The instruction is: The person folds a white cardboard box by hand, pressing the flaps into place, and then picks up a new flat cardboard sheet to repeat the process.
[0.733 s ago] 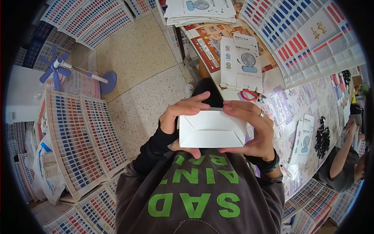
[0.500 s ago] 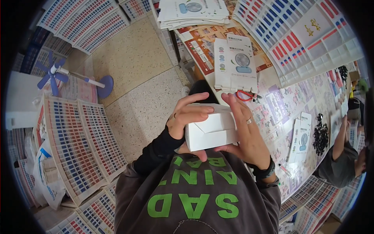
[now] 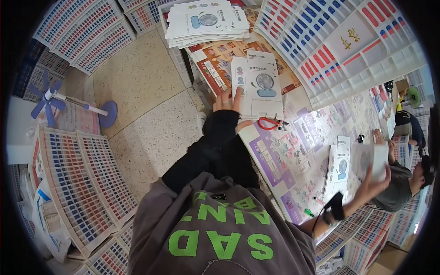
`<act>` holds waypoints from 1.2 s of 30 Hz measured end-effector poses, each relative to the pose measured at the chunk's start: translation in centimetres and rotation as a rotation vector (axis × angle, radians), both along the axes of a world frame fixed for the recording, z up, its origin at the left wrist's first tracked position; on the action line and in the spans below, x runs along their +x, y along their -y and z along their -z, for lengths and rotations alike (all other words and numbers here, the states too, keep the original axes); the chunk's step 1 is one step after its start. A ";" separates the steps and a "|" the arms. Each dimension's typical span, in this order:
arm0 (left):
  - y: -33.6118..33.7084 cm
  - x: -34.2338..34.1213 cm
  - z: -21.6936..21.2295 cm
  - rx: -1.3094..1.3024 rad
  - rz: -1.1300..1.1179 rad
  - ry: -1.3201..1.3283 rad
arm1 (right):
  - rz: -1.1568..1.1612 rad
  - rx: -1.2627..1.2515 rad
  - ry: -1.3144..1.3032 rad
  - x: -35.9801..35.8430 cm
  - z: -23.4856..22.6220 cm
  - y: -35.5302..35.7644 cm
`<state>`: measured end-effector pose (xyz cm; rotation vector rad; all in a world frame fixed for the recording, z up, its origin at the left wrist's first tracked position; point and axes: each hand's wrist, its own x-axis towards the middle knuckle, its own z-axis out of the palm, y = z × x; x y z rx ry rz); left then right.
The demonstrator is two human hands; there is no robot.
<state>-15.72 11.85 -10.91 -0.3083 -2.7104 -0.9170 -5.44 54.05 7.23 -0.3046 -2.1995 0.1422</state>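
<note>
We find the flat cartons point(image 3: 257, 103) on the surface point(image 3: 306, 146), just right of the left hand point(image 3: 229, 104), the nearer, their long axis running away from us; its fingers stand apart. Whether the right hand point(image 3: 374, 182) clamps the blurred white box point(image 3: 380, 160), we cannot tell.

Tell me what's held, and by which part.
Right hand: apparently a white box, by its near end. Left hand: at the left edge of flat cartons; grip unclear.

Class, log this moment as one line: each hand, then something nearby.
left hand: at edge of flat cartons | right hand: at blurred white box, hold unclear | nearby: red-handled tool
</note>
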 end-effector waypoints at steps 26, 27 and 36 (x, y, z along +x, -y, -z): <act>10.1 2.9 -16.3 -0.425 0.585 -0.830 | -1.835 -0.137 0.869 -12.4 1.7 28.3; 10.5 3.7 -17.2 -0.406 0.606 -0.846 | -1.847 -0.131 0.870 -11.4 1.4 28.4; 12.1 11.0 -19.6 -0.304 0.663 -0.735 | -2.080 -0.153 1.079 -3.7 0.4 28.1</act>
